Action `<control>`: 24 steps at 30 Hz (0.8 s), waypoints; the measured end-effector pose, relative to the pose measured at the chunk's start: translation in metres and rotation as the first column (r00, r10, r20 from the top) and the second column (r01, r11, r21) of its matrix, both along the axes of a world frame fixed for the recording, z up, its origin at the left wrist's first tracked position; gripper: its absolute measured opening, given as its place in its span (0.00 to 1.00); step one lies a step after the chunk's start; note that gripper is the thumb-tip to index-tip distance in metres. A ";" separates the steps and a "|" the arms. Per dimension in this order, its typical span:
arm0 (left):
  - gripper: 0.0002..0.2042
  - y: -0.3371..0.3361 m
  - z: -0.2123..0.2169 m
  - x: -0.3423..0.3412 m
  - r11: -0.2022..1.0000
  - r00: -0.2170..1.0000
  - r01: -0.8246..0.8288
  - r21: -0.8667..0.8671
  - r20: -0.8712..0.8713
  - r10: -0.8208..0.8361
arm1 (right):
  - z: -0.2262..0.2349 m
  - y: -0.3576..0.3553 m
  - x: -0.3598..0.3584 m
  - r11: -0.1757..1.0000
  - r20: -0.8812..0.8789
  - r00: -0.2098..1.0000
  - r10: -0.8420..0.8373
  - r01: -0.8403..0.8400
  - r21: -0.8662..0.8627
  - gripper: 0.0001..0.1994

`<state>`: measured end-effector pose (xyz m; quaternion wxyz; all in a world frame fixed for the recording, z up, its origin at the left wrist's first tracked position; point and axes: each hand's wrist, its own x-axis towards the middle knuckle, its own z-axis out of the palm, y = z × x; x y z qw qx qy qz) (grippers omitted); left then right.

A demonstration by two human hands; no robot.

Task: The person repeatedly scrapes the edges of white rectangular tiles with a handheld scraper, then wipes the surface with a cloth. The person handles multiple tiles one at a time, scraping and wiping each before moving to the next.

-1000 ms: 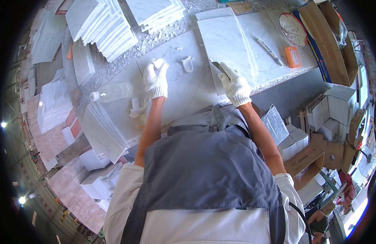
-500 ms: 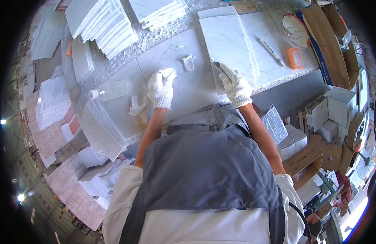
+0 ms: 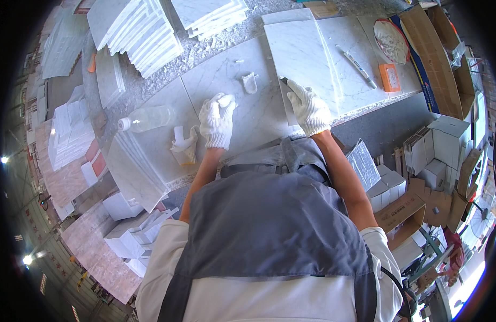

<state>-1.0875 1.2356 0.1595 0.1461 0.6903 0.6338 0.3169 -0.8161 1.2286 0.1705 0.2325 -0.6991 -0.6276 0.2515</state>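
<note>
My left hand [image 3: 217,122], in a white knitted glove, is curled closed above the grey-veined marble slab [image 3: 210,70]. Whatever its fingertips pinch, if anything, blends with the white glove and cannot be made out. My right hand [image 3: 311,110], gloved the same way, is closed at the near left edge of a stack of marble tiles [image 3: 296,48]. A small dark piece [image 3: 284,80] pokes out from its fingertips; its kind does not show. Between the hands and farther off lies a small white curved scrap [image 3: 249,83].
To the left lie a clear plastic bottle [image 3: 146,119], a crumpled white glove [image 3: 184,145] and leaning tiles [image 3: 132,166]. Tile stacks [image 3: 132,35] stand at the far left. On the right are a marker pen [image 3: 358,67], an orange box [image 3: 389,78] and a cardboard box [image 3: 438,59].
My left hand has shifted slightly to the right, its fingers still curled. My right hand has moved a little up and left along the tile edge with the dark piece.
</note>
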 end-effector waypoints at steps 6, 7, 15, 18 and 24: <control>0.14 -0.003 -0.001 0.004 0.998 0.996 -0.045 -0.054 0.078 0.049 | -0.003 0.012 -0.003 0.987 -0.100 0.995 -0.024 0.040 0.158 0.16; 0.14 -0.004 -0.001 0.004 0.996 0.995 -0.046 -0.071 0.082 0.051 | -0.003 0.013 -0.003 0.977 -0.120 0.993 -0.022 0.047 0.208 0.16; 0.17 -0.001 0.003 0.012 0.996 0.996 0.000 0.088 0.087 -0.008 | -0.003 -0.007 0.000 0.990 0.208 0.969 0.131 -0.138 0.020 0.18; 0.16 0.001 0.009 0.021 0.994 0.965 0.004 -0.111 0.263 0.025 | -0.011 -0.021 0.004 0.981 0.076 0.987 0.139 -0.148 0.123 0.19; 0.14 0.014 0.023 0.049 0.970 0.778 0.233 -0.066 0.611 -0.145 | -0.003 -0.037 0.007 0.979 0.074 0.990 0.119 -0.105 -0.172 0.32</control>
